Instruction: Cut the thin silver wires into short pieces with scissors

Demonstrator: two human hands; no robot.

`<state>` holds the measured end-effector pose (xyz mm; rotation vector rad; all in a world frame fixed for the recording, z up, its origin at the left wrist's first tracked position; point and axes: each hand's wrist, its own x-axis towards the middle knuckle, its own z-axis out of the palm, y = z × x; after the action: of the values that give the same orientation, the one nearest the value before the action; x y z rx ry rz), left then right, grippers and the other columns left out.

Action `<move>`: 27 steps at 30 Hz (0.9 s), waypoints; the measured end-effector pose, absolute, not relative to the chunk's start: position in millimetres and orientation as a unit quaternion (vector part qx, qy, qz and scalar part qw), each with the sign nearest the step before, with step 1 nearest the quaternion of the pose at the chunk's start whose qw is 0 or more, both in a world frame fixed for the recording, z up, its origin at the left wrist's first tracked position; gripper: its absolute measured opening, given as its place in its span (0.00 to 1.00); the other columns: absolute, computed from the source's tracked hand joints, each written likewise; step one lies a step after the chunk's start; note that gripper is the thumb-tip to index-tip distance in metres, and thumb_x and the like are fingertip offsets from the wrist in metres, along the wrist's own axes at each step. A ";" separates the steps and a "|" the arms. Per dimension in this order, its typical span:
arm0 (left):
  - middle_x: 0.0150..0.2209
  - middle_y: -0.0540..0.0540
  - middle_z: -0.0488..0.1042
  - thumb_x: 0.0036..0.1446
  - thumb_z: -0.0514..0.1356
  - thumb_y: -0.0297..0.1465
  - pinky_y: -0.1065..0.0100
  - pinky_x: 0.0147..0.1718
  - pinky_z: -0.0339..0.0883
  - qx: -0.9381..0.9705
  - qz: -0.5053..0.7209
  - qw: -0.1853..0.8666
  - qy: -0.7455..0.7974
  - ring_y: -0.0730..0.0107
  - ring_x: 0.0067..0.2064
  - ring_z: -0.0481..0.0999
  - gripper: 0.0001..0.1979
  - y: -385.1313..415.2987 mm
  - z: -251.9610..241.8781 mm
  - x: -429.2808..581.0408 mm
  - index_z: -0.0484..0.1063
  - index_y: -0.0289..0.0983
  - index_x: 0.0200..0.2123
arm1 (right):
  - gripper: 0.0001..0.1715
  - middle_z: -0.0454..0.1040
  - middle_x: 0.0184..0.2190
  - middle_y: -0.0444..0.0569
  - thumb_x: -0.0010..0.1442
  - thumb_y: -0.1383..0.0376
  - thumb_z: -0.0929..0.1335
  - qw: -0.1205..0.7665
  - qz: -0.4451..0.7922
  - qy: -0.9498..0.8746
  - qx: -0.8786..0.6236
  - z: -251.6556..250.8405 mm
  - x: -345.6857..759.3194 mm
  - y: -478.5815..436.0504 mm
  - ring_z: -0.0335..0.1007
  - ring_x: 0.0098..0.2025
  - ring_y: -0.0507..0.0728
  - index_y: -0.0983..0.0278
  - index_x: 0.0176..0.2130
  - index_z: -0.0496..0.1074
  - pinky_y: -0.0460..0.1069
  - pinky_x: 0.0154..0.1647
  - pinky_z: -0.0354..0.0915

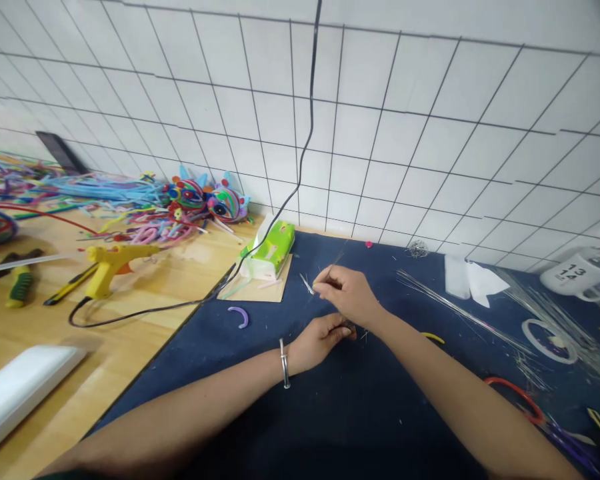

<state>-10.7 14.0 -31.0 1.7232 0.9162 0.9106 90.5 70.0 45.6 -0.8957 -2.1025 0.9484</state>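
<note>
My right hand (pixel 347 292) is closed in a pinch over the dark blue mat (pixel 360 413). Thin wires (pixel 336 259) stick out above its fingertips, and short pale strands (pixel 307 285) show just left of them. Just below, my left hand (pixel 323 339), with a silver bangle (pixel 285 363) at its wrist, has thumb and fingers pressed together. Something small and dark sits at those fingertips, too hidden to name. A purple curved piece (pixel 239 317) lies on the mat to the left of both hands.
A yellow glue gun (pixel 105 263) rests on the wooden table at left, its black cord crossing a green tissue pack (pixel 275 250). Colourful pipe cleaners (pixel 115 190) pile up behind. Rightward are long wires (pixel 460 307), a tape roll (pixel 549 340), red-handled scissors (pixel 517 393) and a white mug (pixel 575 273).
</note>
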 end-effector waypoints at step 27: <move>0.36 0.46 0.73 0.60 0.48 0.33 0.69 0.42 0.63 0.688 0.405 0.440 0.411 0.71 0.39 0.71 0.14 15.2 -22.6 -19.1 0.71 0.35 0.36 | 0.07 0.70 0.26 0.43 0.55 0.62 0.63 0.375 0.296 -0.759 -0.442 45.2 145.5 73.1 0.67 0.29 0.51 0.62 0.33 0.68 0.46 0.33 0.61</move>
<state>-19.1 15.2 -22.6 1.7077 1.0203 1.0069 145.5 73.1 45.2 -1.1321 -1.9437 0.7576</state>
